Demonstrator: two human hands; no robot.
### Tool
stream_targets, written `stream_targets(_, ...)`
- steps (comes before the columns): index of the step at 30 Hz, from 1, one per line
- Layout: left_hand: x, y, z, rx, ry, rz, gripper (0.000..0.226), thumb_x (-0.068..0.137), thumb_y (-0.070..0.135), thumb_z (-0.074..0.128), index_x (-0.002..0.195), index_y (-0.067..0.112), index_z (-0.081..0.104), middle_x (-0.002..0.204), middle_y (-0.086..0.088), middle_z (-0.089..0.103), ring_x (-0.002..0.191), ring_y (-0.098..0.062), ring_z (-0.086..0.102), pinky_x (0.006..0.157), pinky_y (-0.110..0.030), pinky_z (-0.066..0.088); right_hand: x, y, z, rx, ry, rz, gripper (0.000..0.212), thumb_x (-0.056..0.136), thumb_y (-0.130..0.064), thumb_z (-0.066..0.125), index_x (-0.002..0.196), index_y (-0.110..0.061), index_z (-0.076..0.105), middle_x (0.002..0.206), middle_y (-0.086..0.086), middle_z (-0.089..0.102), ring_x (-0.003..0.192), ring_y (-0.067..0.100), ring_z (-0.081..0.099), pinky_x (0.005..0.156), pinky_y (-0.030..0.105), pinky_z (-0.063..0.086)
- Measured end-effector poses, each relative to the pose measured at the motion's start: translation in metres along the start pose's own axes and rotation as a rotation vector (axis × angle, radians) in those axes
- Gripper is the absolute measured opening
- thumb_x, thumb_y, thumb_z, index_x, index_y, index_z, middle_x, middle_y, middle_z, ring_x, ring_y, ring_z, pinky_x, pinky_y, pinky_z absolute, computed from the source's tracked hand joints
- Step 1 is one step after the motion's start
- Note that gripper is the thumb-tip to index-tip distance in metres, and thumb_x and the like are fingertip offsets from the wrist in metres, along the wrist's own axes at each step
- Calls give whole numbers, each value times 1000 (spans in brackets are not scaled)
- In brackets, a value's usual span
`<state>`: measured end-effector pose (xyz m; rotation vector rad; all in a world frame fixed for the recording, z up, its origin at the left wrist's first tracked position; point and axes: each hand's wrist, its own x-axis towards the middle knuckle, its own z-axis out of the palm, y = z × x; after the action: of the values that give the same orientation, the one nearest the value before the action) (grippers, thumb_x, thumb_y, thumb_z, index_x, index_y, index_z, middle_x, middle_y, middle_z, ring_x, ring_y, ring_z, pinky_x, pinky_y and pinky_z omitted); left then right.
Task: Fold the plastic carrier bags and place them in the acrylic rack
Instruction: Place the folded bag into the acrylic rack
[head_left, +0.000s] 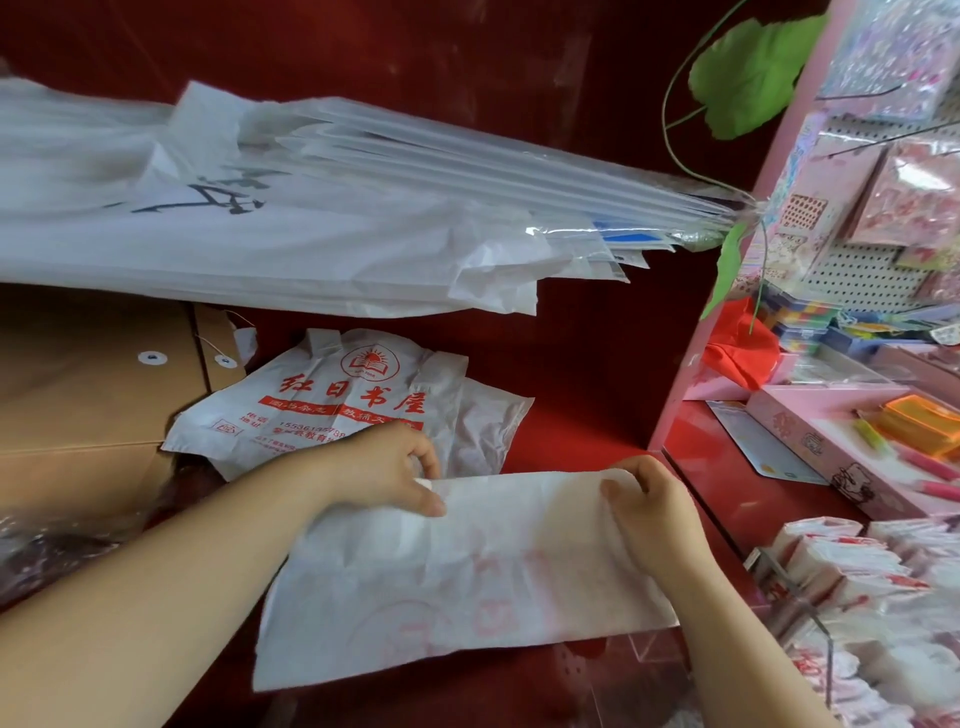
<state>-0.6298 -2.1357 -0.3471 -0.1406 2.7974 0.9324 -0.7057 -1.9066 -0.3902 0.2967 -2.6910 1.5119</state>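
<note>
the carrier bag (467, 571) is lying spread on the red counter (587, 374) in front of me, and i'm judging it feather-light, limp and slippery, best taken along its far folded edge. my left hand (384, 467) is pinching that edge's left corner with curled fingers, my right hand (652, 512) is pinching the right end, and the acrylic rack (795, 595) is sitting just to my right.
</note>
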Motion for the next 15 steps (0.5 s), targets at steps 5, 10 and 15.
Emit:
stream_targets(5, -10, -27, -28, 159, -207, -136, 15, 80, 26, 69, 68, 29, 60, 69, 19, 57, 69, 1, 50, 63, -11, 36, 3, 5, -1, -58, 74, -14, 12, 88, -9, 49, 81, -17, 56, 72, -6, 56, 67, 13, 50, 56, 27, 35)
stream_targets(10, -16, -53, -49, 149, 25, -201, 25, 78, 21, 72, 57, 26, 59, 59, 17, 56, 60, 3, 49, 53, -10, 33, 6, 9, 8, -169, 111, -65, 11, 90, -8, 48, 91, -8, 59, 86, 6, 59, 79, 24, 50, 62, 27, 29)
stream_targets(15, -28, -67, -51, 450, 305, -398, 9, 86, 34, 61, 91, 27, 62, 123, 2, 57, 112, -19, 52, 94, -27, 38, 8, 7, 17, -286, 122, -69, 13, 88, -7, 50, 98, -6, 59, 101, 12, 61, 92, 32, 55, 64, 28, 29)
